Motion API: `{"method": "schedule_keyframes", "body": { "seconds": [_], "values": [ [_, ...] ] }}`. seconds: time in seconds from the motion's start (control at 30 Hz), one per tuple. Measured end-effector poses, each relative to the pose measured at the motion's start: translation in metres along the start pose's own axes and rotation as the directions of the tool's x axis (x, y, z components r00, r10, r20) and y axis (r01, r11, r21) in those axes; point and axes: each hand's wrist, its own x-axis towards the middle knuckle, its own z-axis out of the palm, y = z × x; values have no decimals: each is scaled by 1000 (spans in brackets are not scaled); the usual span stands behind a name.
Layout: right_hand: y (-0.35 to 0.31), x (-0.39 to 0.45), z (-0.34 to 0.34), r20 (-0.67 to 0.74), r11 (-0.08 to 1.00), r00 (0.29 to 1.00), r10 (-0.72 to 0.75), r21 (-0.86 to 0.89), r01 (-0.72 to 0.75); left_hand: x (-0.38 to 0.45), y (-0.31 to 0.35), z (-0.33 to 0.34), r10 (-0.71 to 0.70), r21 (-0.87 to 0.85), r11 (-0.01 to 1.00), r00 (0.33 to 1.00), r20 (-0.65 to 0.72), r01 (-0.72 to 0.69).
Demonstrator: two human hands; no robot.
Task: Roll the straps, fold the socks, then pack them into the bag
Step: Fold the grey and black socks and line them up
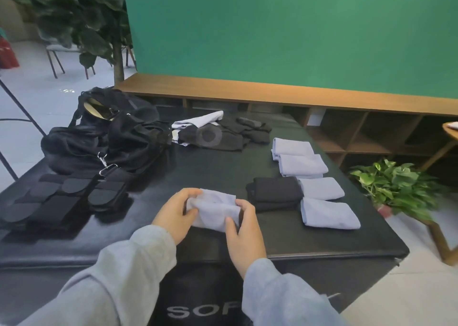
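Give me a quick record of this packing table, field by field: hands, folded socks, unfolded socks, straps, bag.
left hand: grips the light blue sock
right hand: grips the same sock
folded light blue socks: four, table's right side
folded black socks: beside them
unfolded socks: pile at far side
straps: on the left, black
bag: black, far left

One head-worn wide view looks forward and down, close over the table (198, 172), green wall (297, 33) beyond
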Motion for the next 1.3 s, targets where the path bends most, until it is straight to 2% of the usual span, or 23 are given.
{"method": "schedule_keyframes", "body": {
  "seconds": [0.17,0.37,0.57,0.77,0.93,1.1,1.3],
  "values": [
    [1,10,-26,-99,998,994,-41,45,45,11,22,20,35,-74,997,999,12,-34],
    [7,33,-72,-338,995,941,-9,90,43,29,61,56,104,-93,991,994,39,-100],
    [22,57,-125,-434,998,899,52,-5,-60,55,96,99,223,42,972,964,148,-231],
    [43,82,-180,-525,998,850,39,-15,-55,86,131,141,243,177,939,933,266,-295],
    [58,105,-207,-542,993,838,67,-46,-110,108,146,174,271,226,914,921,280,-338],
    [72,122,-214,-501,978,856,127,-82,-193,123,152,189,254,328,865,895,367,-380],
    [85,131,-213,-472,958,864,175,-122,-261,134,150,200,274,557,682,871,407,-475]
  ]
}}
